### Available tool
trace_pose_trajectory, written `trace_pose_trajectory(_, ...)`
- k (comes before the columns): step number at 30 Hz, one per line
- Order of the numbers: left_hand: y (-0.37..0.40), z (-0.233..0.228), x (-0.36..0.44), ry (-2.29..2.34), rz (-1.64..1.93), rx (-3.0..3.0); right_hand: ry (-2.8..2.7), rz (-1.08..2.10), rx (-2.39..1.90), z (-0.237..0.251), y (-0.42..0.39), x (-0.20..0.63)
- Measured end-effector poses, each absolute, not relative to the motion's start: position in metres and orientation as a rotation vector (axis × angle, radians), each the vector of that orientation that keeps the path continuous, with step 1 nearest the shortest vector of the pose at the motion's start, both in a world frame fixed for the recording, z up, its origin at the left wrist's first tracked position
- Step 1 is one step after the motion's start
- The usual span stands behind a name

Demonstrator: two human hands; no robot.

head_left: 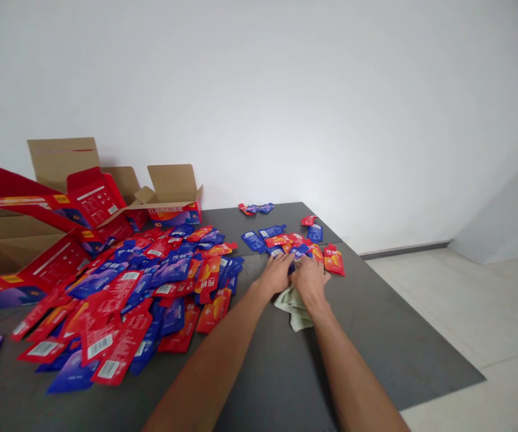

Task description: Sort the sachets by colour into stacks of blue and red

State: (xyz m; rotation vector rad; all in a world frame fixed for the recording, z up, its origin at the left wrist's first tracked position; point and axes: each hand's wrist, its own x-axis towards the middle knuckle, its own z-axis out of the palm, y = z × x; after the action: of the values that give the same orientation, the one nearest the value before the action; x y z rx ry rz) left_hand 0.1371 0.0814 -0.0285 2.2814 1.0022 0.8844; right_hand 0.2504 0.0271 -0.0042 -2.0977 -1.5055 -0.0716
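Both of my hands are stretched out over a small group of spout pouches toward the right of the dark table. My left hand (276,274) has its fingers bent down on a blue pouch (298,252), whose lower part is hidden between the hands. Close beside it, my right hand (309,280) is closed on a pale green cloth (298,310), which trails out crumpled toward me beneath the wrists. Its fingertips are hidden behind the hand. Red and orange pouches lie around my fingers, including a red pouch (333,260) just to the right.
A large heap of red and blue pouches (128,288) covers the table's left part. Open cardboard boxes (173,210) stand behind and left of it. Several pouches (256,209) lie near the back wall. The table's right edge (414,315) drops to a pale floor.
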Motion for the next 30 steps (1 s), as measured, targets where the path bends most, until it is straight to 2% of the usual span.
trace_pose_trajectory(7,0.068,-0.023,0.124,1.159,0.956,2.308,-1.524,-0.100,-1.956,-0.005,0.028,0.248)
trace_pose_trajectory(13,0.050,0.000,0.088,1.349,1.059,2.012,-1.696,0.012,-1.520,-0.012,0.035,0.231)
trace_pose_trajectory(17,0.034,0.001,0.056,1.243,1.247,1.561,-1.746,0.102,-1.289,-0.007,0.025,0.207)
trace_pose_trajectory(22,0.009,-0.001,0.034,0.988,1.264,1.007,-1.790,0.180,-1.103,0.009,0.006,0.185)
trace_pose_trajectory(30,-0.003,-0.013,0.023,0.930,1.402,0.996,-1.844,0.247,-0.961,0.009,-0.001,0.172)
